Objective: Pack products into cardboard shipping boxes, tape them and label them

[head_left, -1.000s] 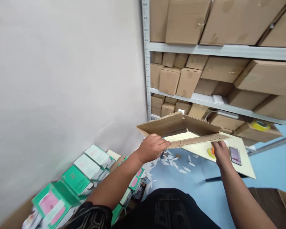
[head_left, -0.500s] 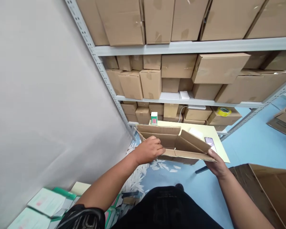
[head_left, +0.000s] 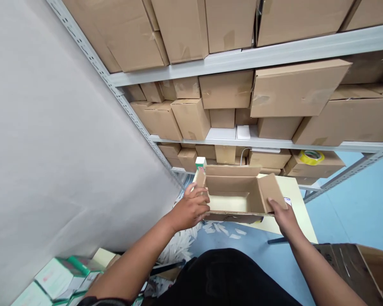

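In front of me, over the small table, I hold a cardboard box [head_left: 232,217] with its top open and its flaps standing out. My left hand [head_left: 191,207] is closed on the box's left edge, with its fingers curled over the side flap. On the opposite side, my right hand [head_left: 283,216] pinches the right flap, thumb on its inner face. Through the box a pale surface shows, which looks like the tabletop. Behind its left corner stands a small green and white box [head_left: 200,162]. A phone [head_left: 287,201] is mostly hidden behind the right flap.
A metal rack [head_left: 223,64] full of cartons rises ahead; a yellow tape roll [head_left: 311,157] lies on a lower one. The pale yellow table [head_left: 298,212] stands below. Green and white boxes [head_left: 59,276] lie lower left, paper scraps [head_left: 178,244] on the floor, a large carton [head_left: 347,267] lower right.
The box has gone from partly flattened to squared open, and its right flap now leans outward. Both hands still hold it. My view has tilted and shifted slightly.
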Available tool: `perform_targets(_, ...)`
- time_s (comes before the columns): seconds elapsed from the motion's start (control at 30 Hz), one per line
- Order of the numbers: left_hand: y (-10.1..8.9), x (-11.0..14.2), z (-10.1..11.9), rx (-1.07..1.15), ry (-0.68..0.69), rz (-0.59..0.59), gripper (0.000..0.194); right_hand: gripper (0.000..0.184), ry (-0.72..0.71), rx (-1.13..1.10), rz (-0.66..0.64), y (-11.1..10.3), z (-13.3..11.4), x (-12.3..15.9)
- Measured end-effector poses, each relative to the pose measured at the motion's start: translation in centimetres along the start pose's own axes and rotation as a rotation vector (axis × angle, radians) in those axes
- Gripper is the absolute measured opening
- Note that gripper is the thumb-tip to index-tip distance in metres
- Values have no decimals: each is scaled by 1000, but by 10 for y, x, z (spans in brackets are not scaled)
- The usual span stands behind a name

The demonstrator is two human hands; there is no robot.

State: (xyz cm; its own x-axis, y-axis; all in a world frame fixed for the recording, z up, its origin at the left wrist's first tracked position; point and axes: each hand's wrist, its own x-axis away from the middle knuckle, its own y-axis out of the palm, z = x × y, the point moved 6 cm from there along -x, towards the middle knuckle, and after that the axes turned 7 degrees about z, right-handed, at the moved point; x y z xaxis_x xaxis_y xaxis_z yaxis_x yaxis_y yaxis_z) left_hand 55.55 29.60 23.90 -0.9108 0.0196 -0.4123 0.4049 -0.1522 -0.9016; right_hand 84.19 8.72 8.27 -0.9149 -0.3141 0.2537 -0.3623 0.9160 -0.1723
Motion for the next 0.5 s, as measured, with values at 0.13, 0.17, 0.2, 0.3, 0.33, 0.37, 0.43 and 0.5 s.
perform_targets(0.13, 26, 12, -27, 1, -139, 75, 5, 44, -5, -12, 65, 10, 9, -8)
perform_targets(0.17, 33, 14, -33, -2, -159, 85, 4, 43, -10, 5, 54, 16, 10, -8)
perform_targets(0.2, 38, 17, -40, -5, -174, 103, 4, 43, -20, 26, 44, 22, 11, -7)
perform_targets(0.3, 50, 25, -62, 10, -182, 172, 4, 44, -58, 83, 58, 38, 12, -4)
perform_targets(0.33, 52, 28, -70, 34, -171, 191, 4, 44, -66, 97, 67, 43, 13, -3)
perform_targets(0.37, 54, 30, -78, 67, -153, 204, 4, 44, -74, 108, 76, 48, 12, -2)
perform_targets(0.43, 58, 36, -94, 149, -104, 216, 5, 45, -85, 141, 89, 58, 11, -1)
perform_targets(0.5, 61, 40, -109, 226, -47, 219, 6, 48, -109, 204, 103, 68, 7, 1)
